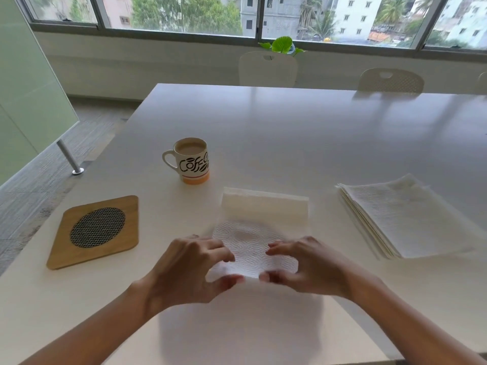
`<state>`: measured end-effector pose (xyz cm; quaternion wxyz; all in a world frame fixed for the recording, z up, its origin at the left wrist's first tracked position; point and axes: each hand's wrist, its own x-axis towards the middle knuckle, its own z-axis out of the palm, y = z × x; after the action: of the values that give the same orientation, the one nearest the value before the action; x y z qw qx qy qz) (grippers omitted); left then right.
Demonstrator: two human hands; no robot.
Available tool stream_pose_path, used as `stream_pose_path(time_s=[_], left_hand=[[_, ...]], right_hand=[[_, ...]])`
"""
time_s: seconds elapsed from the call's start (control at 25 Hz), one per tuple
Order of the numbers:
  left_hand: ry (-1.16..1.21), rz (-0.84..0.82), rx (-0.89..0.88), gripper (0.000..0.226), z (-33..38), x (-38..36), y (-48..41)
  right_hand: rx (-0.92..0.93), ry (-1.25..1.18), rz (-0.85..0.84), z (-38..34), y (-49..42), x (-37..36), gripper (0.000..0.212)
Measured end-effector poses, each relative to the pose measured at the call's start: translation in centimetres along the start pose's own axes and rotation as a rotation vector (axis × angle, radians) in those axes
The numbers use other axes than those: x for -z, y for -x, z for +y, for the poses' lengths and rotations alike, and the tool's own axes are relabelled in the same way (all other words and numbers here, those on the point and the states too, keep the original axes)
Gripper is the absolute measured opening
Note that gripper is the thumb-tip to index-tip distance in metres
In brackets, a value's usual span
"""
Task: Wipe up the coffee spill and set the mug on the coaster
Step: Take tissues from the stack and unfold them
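Note:
A white mug with black "Coffee" lettering and an orange base stands upright on the table, full of milky coffee, its handle to the left. A square wooden coaster with a dark woven round centre lies to the mug's front left, with nothing on it. In front of the mug a white paper towel is held by its near edge, slightly lifted. My left hand and my right hand each pinch a near corner of it. No spill shows; the towel covers the table there.
A stack of folded paper towels lies at the right. The white table runs far back to two white chairs and a small plant by the window. A glass partition and a metal post stand to the left.

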<state>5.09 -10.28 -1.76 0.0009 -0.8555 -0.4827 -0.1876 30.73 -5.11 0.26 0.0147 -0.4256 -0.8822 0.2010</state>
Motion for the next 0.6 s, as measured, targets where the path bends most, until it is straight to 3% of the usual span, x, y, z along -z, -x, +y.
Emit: stream_pose_path(time_s=[0.12,0.2,0.44,0.6], left_hand=[[0.014,0.117,0.092,0.031,0.3,-0.2,-3.0],[-0.003,0.128,0.192,0.032,0.4,-1.6,-5.4],[-0.053,-0.213,0.324,0.074,-0.8,-6.1,-7.4],[-0.067,-0.268,0.368,0.086,-1.2,-6.7,-6.7]], right_hand=[[-0.084,-0.125,0.198,-0.2,-2.2,0.3,0.057],[-0.134,-0.115,0.242,-0.6,-4.2,-0.9,0.050],[-0.239,0.105,0.189,-0.8,-6.8,-5.5,0.077],[-0.218,0.155,0.195,-0.5,-6.7,-6.0,0.078]])
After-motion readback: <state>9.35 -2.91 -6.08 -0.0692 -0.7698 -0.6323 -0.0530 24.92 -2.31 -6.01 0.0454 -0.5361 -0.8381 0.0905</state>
